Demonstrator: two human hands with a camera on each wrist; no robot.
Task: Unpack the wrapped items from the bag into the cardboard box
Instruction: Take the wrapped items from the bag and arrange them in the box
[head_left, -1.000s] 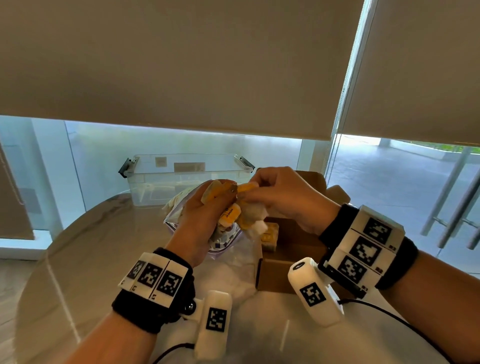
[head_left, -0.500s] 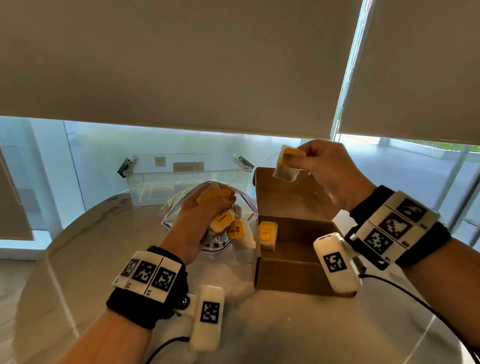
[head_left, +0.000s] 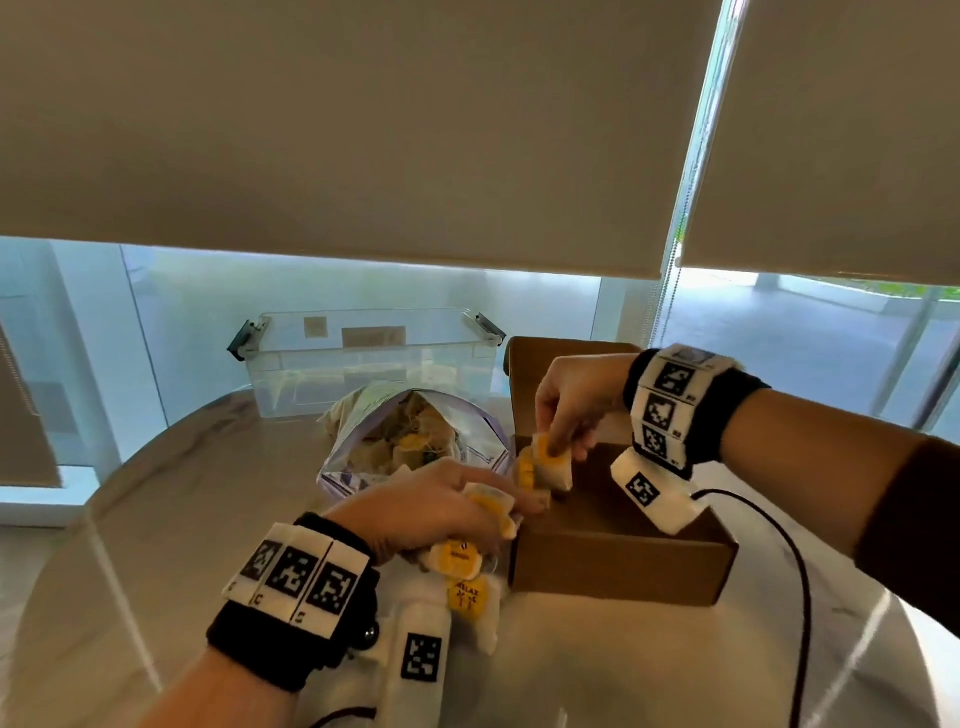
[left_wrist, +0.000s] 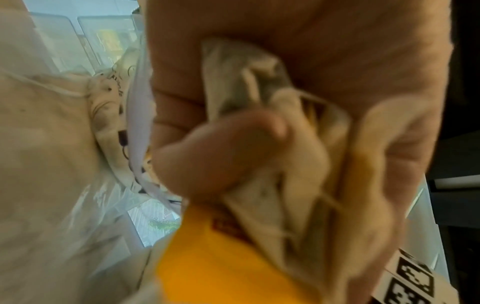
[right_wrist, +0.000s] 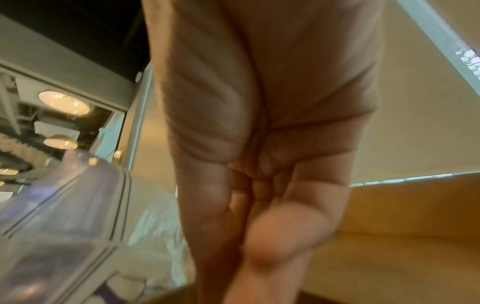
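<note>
A clear zip bag (head_left: 363, 457) of wrapped sachets with yellow labels lies open on the table, left of the open cardboard box (head_left: 618, 566). My left hand (head_left: 498, 506) grips a bundle of sachets (head_left: 457, 558) beside the box's near left corner; one sachet dangles below the hand. In the left wrist view the fingers (left_wrist: 223, 156) curl round crumpled wrappers and a yellow label (left_wrist: 221, 263). My right hand (head_left: 563, 441) reaches down into the box and pinches one sachet (head_left: 553, 467) against its left wall. Another sachet (head_left: 523, 470) stands just behind it.
An empty-looking clear plastic bin (head_left: 369, 358) stands at the back of the round marble table (head_left: 156, 519). The box lid (head_left: 524, 364) stands upright behind the right hand. A black cable (head_left: 795, 571) runs over the table right of the box.
My right hand has come down from above the box, bringing its sachet to the left inner wall. My left hand has carried its bundle from the bag's mouth to the box's near left corner.
</note>
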